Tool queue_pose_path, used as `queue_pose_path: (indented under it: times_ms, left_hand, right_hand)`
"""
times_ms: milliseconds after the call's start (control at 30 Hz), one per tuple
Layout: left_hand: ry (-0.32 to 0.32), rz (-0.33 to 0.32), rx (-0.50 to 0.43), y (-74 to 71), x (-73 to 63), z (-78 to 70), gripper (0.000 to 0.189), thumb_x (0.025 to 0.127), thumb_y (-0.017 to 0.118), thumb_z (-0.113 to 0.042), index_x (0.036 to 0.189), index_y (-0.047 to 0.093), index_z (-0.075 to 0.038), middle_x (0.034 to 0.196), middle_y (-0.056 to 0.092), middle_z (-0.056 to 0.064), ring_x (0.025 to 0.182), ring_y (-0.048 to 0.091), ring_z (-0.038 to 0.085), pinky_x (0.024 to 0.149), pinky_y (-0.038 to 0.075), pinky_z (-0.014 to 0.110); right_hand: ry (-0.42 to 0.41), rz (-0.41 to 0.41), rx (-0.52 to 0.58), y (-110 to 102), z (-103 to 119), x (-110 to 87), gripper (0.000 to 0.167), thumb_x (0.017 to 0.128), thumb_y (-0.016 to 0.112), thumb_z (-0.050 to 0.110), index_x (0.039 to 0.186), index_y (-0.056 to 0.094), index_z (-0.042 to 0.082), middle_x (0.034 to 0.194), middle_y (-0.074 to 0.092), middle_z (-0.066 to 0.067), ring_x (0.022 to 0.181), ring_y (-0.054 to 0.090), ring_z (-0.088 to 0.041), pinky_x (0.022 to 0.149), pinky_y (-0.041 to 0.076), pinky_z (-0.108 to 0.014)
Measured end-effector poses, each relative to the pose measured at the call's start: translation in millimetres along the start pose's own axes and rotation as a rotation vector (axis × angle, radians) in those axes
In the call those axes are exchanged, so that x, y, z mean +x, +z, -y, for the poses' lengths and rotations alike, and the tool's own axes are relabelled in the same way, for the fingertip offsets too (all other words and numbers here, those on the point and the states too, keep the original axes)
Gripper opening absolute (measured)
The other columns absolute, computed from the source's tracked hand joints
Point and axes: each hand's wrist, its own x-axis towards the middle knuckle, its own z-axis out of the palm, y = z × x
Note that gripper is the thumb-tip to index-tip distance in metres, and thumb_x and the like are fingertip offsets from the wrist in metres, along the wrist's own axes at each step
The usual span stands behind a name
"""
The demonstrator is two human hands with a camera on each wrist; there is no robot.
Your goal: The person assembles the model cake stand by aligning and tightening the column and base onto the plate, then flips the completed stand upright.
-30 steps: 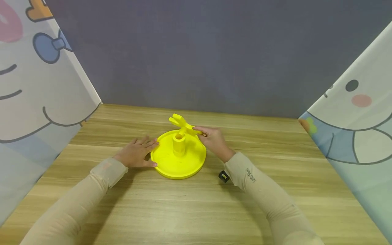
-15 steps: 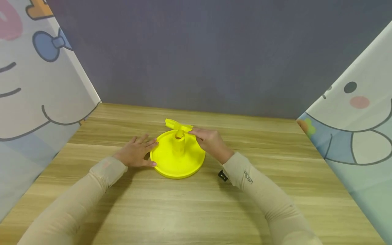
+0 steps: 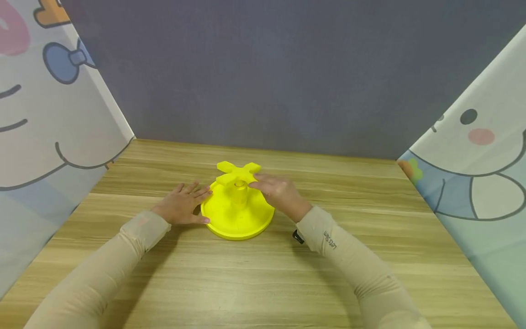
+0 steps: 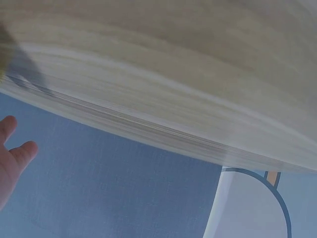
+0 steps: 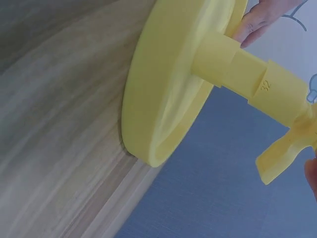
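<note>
A yellow round tray-like base (image 3: pixel 230 228) lies flat on the table, with a hollow yellow post (image 3: pixel 239 197) rising from its middle. Above the post's mouth sits a yellow cross-shaped piece (image 3: pixel 237 174), held roughly level. My right hand (image 3: pixel 283 194) pinches one of its arms from the right side. In the right wrist view, the cross piece (image 5: pixel 282 154) meets the post's end; how deep its stem sits is hidden. My left hand (image 3: pixel 181 205), fingers spread, rests against the base's left rim. The left wrist view catches only some of its fingertips (image 4: pixel 25 151).
A small black object (image 3: pixel 297 236) lies on the wooden table (image 3: pixel 230 283), partly behind the right sleeve. A dark grey panel (image 3: pixel 263 77) closes off the back. Cartoon-printed panels (image 3: pixel 485 183) stand at both sides.
The cross piece has gone from tilted beside the post to level over its mouth, turning along the way. My right hand shifted slightly left with it. The left hand has stayed in place.
</note>
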Motion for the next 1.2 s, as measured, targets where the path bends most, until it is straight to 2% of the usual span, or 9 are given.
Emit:
queue_pose_path:
  times_ms: [133,233,400,500,733,933,1100,1200]
  left_hand:
    - [0.011,-0.003,0.001,0.6,1.3,-0.3,0.087,0.087,0.053,-0.063,0.147,0.035,-0.003,0.153,0.030,0.018,0.139,0.019,0.046,0.107,0.016,0.066]
    - [0.015,-0.005,-0.001,1.2,2.0,0.1,0.086,0.087,0.054,-0.062,0.147,0.035,-0.003,0.152,0.030,0.018,0.139,0.020,0.047,0.107,0.017,0.067]
    - [0.016,-0.005,0.000,0.7,0.4,0.9,0.085,0.087,0.056,-0.060,0.147,0.036,-0.002,0.152,0.031,0.018,0.138,0.021,0.047,0.106,0.018,0.067]
    - [0.016,-0.002,-0.005,0.3,-0.7,0.6,0.085,0.087,0.056,-0.059,0.147,0.036,-0.002,0.152,0.031,0.019,0.138,0.022,0.047,0.106,0.018,0.067]
    - [0.013,0.003,-0.013,0.5,-0.5,-1.7,0.084,0.088,0.055,-0.059,0.147,0.036,-0.002,0.152,0.031,0.018,0.138,0.022,0.047,0.106,0.018,0.067]
    - [0.016,-0.001,-0.013,1.7,0.9,-2.0,0.085,0.088,0.054,-0.061,0.147,0.035,-0.003,0.152,0.031,0.018,0.137,0.024,0.047,0.107,0.018,0.066]
    - [0.018,-0.009,-0.020,1.5,0.4,-1.2,0.085,0.088,0.054,-0.061,0.147,0.036,-0.002,0.152,0.031,0.018,0.137,0.026,0.047,0.106,0.019,0.066]
    - [0.012,-0.009,-0.015,0.4,-0.4,-0.7,0.086,0.088,0.054,-0.061,0.147,0.036,-0.002,0.152,0.031,0.018,0.136,0.026,0.047,0.106,0.019,0.066]
  right_hand:
    - [-0.002,-0.002,0.036,1,1,-1.1,0.027,0.075,0.072,-0.009,0.096,0.072,0.009,0.099,0.072,-0.010,0.086,0.071,-0.019,0.068,0.056,-0.027]
    - [0.025,0.023,0.054,1,1,-2.2,0.028,0.076,0.072,-0.009,0.101,0.072,0.005,0.101,0.072,-0.010,0.087,0.070,-0.019,0.072,0.056,-0.026]
    - [0.078,0.083,0.178,1,1,-5.1,0.032,0.078,0.074,-0.006,0.109,0.070,-0.002,0.107,0.071,-0.012,0.096,0.068,-0.022,0.082,0.054,-0.027]
    - [0.075,0.090,0.229,1,2,-7.1,0.033,0.076,0.077,-0.003,0.109,0.070,-0.002,0.109,0.070,-0.014,0.099,0.068,-0.023,0.085,0.053,-0.027]
    - [-0.006,0.030,0.166,2,7,-6.1,0.032,0.073,0.082,0.002,0.103,0.073,0.002,0.106,0.071,-0.013,0.093,0.069,-0.021,0.081,0.053,-0.025]
    - [-0.009,0.028,0.148,0,8,-3.7,0.030,0.072,0.082,0.003,0.101,0.074,0.003,0.105,0.071,-0.010,0.093,0.069,-0.019,0.079,0.054,-0.024]
    - [0.000,0.076,0.210,-4,1,-1.0,0.036,0.074,0.074,-0.007,0.108,0.071,0.004,0.108,0.070,-0.011,0.093,0.069,-0.021,0.069,0.055,-0.024]
    - [0.020,0.081,0.247,-6,-8,3.2,0.040,0.073,0.066,-0.016,0.109,0.070,0.002,0.109,0.068,-0.014,0.096,0.067,-0.026,0.073,0.055,-0.029]
